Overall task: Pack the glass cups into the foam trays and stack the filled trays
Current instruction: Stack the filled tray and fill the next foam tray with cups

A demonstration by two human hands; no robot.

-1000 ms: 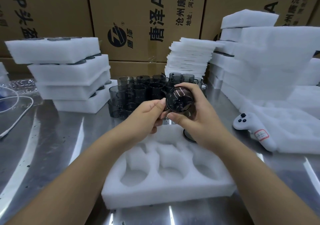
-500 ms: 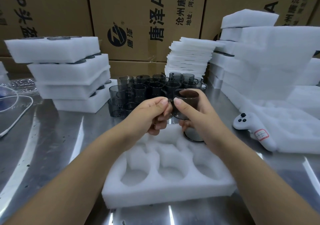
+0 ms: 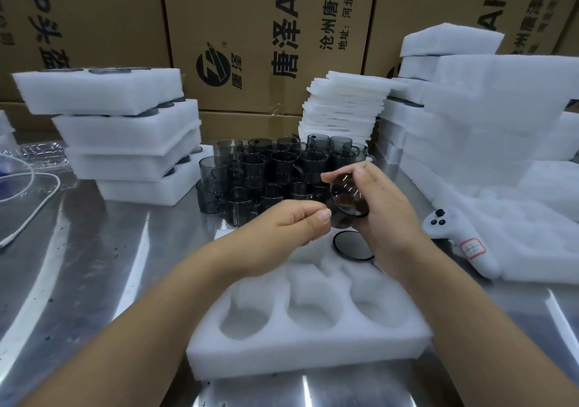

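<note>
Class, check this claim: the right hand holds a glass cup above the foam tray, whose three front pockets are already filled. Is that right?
No. The head view shows the three front pockets of the foam tray empty; only one seated cup fills a back pocket. The right hand does hold a glass cup above it.

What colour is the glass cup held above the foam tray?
The glass cup is a smoky dark grey and see-through. It shows best in the head view.

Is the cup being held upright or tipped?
Tipped: the cup lies sideways in the right hand, one round end facing the camera.
</note>
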